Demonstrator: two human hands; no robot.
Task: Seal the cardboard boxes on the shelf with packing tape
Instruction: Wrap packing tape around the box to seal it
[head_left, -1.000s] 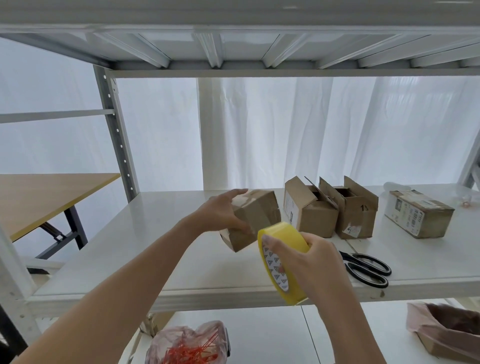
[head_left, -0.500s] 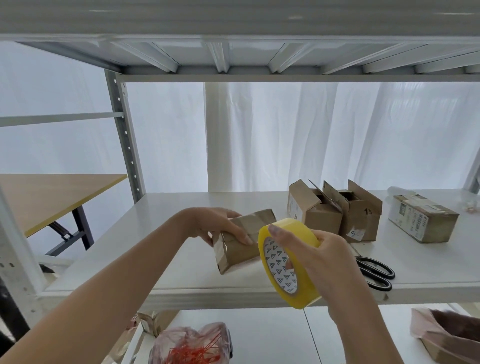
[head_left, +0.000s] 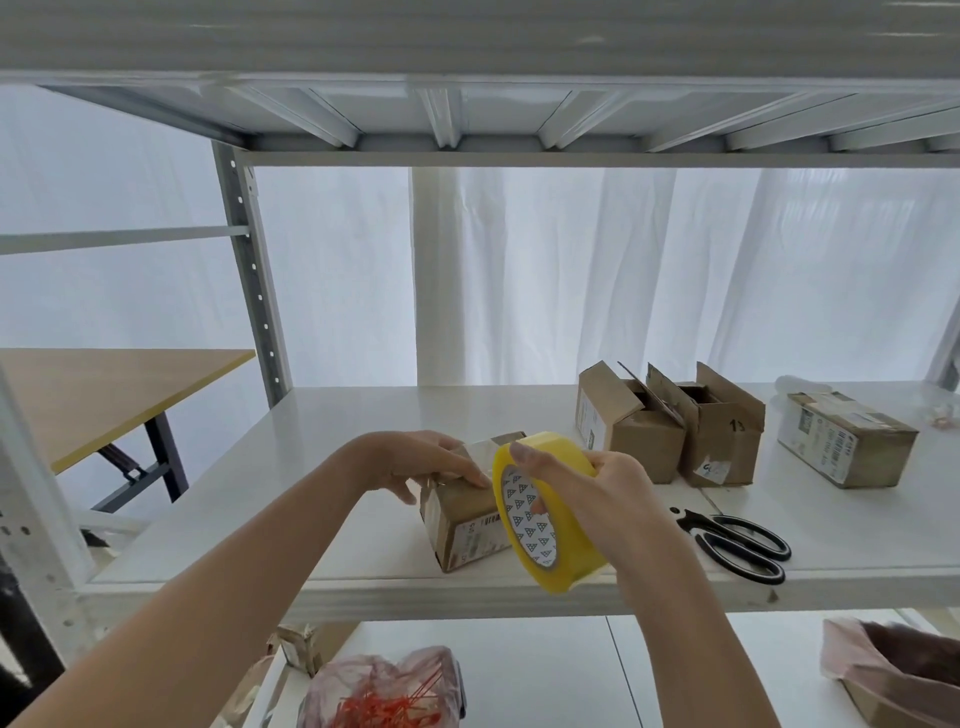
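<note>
Your left hand (head_left: 431, 462) lies with straight fingers on top of the small brown cardboard box (head_left: 465, 525). The box stands near the front edge of the white metal shelf (head_left: 311, 467). Its barcode label faces you, but the print is too small to read. Your right hand (head_left: 597, 493) grips the yellow roll of packing tape (head_left: 566, 525), held on edge just in front of the box, and its core shows small triangle marks. Further right, an open brown cardboard box (head_left: 727, 436) carries a handwritten "13".

The left forearm (head_left: 234, 597) and right forearm (head_left: 691, 623) are shown bare from the wrists to the near edge of the frame. The left hand (head_left: 436, 462) and right hand (head_left: 613, 483) are likewise seen uncovered; a short thumbnail (head_left: 519, 451) is shown.
</note>
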